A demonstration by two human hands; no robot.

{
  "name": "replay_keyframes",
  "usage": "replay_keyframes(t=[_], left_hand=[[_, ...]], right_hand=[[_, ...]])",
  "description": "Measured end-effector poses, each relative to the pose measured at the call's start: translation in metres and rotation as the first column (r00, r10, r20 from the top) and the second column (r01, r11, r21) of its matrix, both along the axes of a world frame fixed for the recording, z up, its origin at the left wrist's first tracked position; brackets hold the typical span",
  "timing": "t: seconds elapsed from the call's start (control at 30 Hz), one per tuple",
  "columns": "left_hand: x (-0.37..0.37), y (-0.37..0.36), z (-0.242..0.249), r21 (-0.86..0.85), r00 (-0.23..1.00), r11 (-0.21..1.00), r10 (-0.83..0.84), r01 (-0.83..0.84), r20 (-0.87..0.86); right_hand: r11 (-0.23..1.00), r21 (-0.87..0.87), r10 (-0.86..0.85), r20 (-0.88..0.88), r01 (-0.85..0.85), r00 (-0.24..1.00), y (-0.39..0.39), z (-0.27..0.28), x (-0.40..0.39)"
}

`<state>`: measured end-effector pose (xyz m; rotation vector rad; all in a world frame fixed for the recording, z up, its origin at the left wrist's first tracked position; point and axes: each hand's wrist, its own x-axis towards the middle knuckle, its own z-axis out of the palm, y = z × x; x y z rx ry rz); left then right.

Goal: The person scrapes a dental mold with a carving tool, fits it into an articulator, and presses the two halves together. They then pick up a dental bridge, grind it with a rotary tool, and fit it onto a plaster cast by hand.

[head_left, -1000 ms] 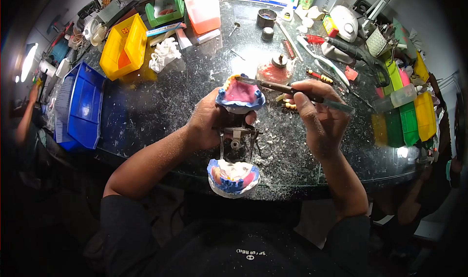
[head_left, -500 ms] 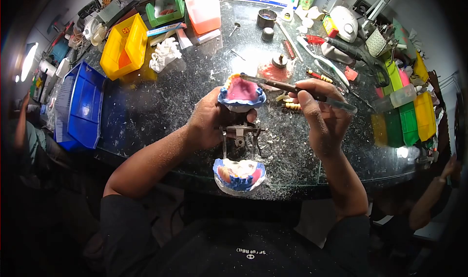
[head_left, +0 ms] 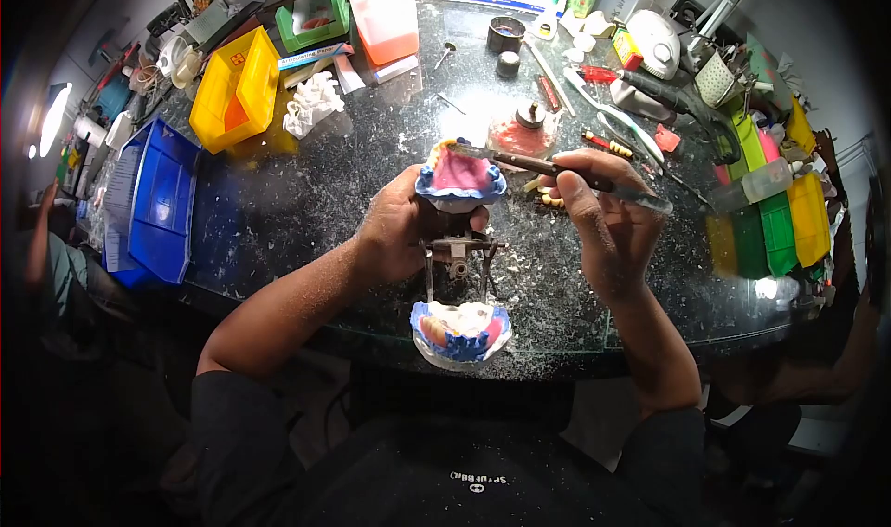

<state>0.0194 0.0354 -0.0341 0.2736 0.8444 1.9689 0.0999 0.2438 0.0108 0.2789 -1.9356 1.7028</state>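
My left hand (head_left: 392,223) is wrapped round the upper part of an opened dental articulator (head_left: 458,247). On that part sits a dental cast with a pink wax plate (head_left: 461,176), blue material round its edge and a row of yellowish teeth on the left. A second cast (head_left: 461,346), white with blue and pink areas, hangs at the articulator's near end, close to my body. Pinched in my right hand (head_left: 617,216) is a wax knife (head_left: 534,163) with a brown handle. Its blade tip lies right at the teeth along the top of the pink plate.
Beyond the casts stands a spirit burner (head_left: 524,133). Loose teeth strips (head_left: 549,198) lie beside my right fingers. Blue (head_left: 162,202) and yellow bins (head_left: 232,91) are on the left, with crumpled tissue (head_left: 314,103) nearby. Tools and a handpiece (head_left: 654,96) lie at the right. White debris dots the dark worktop (head_left: 306,202).
The wax knife and my right hand have shifted slightly left. The near cast has swung a little to the right. At the far right, another person's arm has moved.
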Motion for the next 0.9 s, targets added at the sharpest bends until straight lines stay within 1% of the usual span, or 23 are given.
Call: replay_keyframes(t=[0.07,0.17,0.27,0.37,0.47,0.57,0.67,0.77,0.8,0.87,0.9], left_hand=[[0.000,-0.001,0.003,0.001,1.000,1.000,-0.006,0.006,0.021],[0.002,0.002,0.005,-0.041,1.000,0.999,0.017,-0.017,-0.005],[0.001,0.001,0.008,-0.031,0.997,0.999,-0.003,0.006,0.075],[0.003,0.001,0.009,-0.027,1.000,1.000,0.015,-0.014,0.006],[0.001,0.001,0.010,0.006,0.995,1.000,-0.023,0.023,0.099],[0.004,0.001,0.010,-0.021,0.999,1.000,0.016,-0.015,0.028],[0.002,0.001,0.008,-0.004,0.999,1.000,0.000,0.001,0.054],[0.003,-0.001,0.010,-0.061,1.000,0.998,0.018,-0.017,0.013],[0.002,-0.001,0.010,-0.037,0.998,0.999,-0.001,0.003,0.058],[-0.001,-0.001,0.008,0.013,0.988,0.999,-0.039,0.038,0.147],[-0.003,0.000,0.007,0.016,0.988,0.999,-0.039,0.037,0.153]], right_hand=[[1.000,0.000,0.002,-0.011,-0.002,1.000,-0.001,0.001,0.000],[1.000,0.015,-0.002,-0.018,0.003,1.000,-0.001,0.000,0.000],[1.000,0.004,-0.008,-0.022,0.008,1.000,0.000,0.000,0.001],[1.000,-0.002,-0.011,-0.040,0.011,0.999,0.003,-0.001,-0.001],[0.999,0.017,-0.027,-0.043,0.028,0.999,0.002,0.000,0.000],[0.998,0.050,-0.039,-0.043,0.041,0.998,0.002,0.001,0.001],[0.998,0.051,-0.030,-0.036,0.032,0.999,0.002,0.002,0.002],[0.996,0.072,-0.045,-0.043,0.048,0.998,0.002,0.003,0.003],[0.995,0.085,-0.055,-0.050,0.059,0.997,0.002,0.003,0.002],[0.993,0.068,-0.092,-0.120,0.100,0.989,0.008,0.003,-0.002],[0.991,0.059,-0.109,-0.155,0.119,0.982,0.012,0.003,-0.004]])
